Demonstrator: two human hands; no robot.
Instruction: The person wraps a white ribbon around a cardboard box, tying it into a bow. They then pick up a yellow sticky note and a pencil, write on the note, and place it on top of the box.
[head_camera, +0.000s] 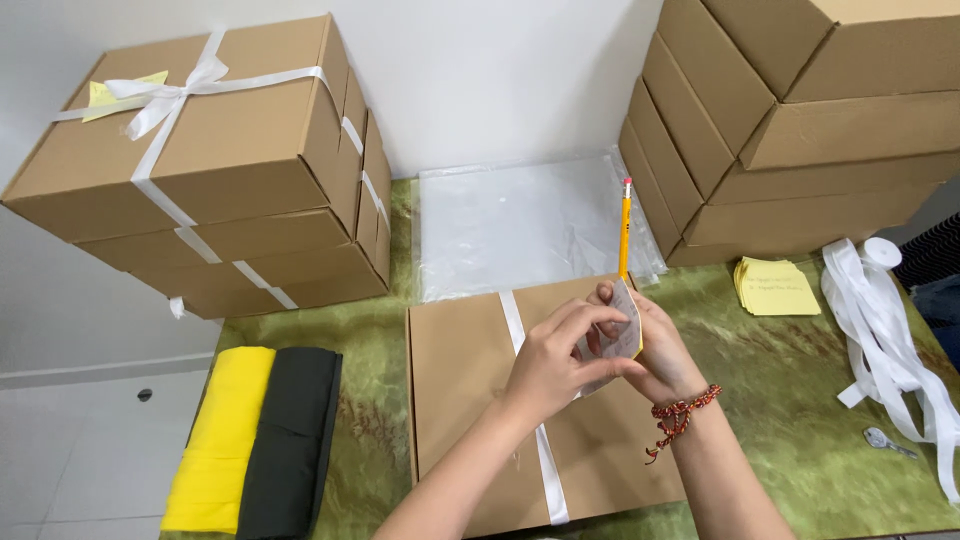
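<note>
Both hands (600, 350) pinch note (622, 322) above box (460, 380)

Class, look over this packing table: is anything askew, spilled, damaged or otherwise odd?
Little stands out. The loose white ribbon lies in an untidy heap at the table's right edge, beside the yellow notes. The ribbon strip across the flat box runs slightly slanted. Both hands, left hand and right hand, hold a small note and a pencil.

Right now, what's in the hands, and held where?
Both hands, left hand and right hand, pinch a small paper note by its edges. The right hand also holds a yellow pencil by its lower end.
</note>
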